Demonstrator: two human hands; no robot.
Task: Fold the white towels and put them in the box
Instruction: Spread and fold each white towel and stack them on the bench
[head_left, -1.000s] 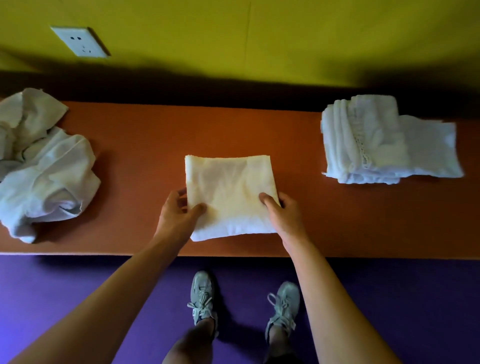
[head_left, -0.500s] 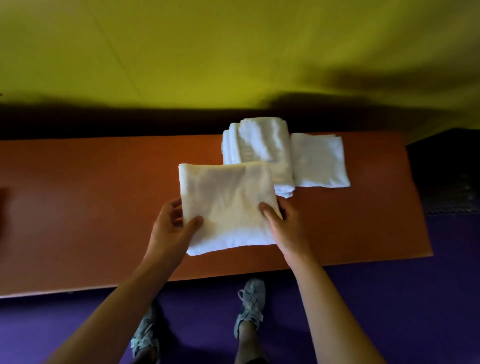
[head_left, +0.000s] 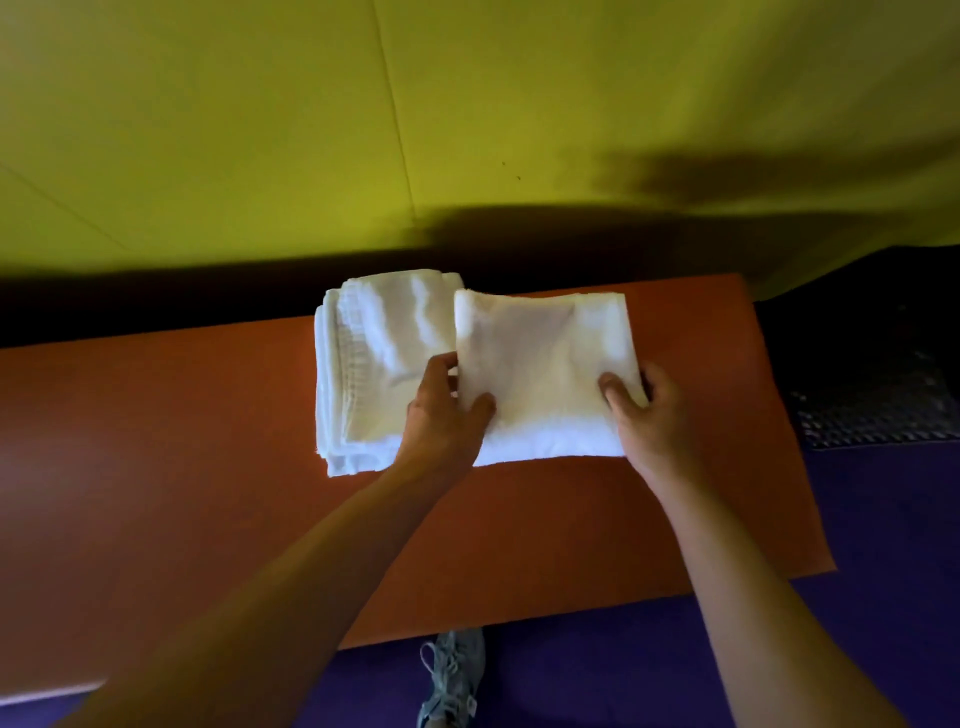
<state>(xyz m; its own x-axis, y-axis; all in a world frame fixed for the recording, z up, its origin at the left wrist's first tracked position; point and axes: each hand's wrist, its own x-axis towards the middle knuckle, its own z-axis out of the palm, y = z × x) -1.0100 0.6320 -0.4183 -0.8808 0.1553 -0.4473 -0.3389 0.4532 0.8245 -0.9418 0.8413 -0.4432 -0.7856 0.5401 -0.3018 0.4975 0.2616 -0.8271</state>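
Note:
A folded white towel (head_left: 545, 364) is held flat over the right part of the orange table (head_left: 156, 467). My left hand (head_left: 444, 415) pinches its left edge, thumb on top. My right hand (head_left: 641, 410) pinches its right edge the same way. Just left of it lies a stack of folded white towels (head_left: 374, 364); the held towel overlaps the stack's right side and hides the single towel that lay there. No box is in view.
A yellow-green wall (head_left: 467, 130) rises behind the table. The table's right end (head_left: 779, 415) borders a dark mesh surface (head_left: 872, 410). Purple floor (head_left: 883, 571) and one grey shoe (head_left: 452, 675) show below the near edge.
Both hands carried the folded towel rightward along the table to the folded stack; it now lies over the stack's right side. The view swung right, so the crumpled towels at the left dropped out.

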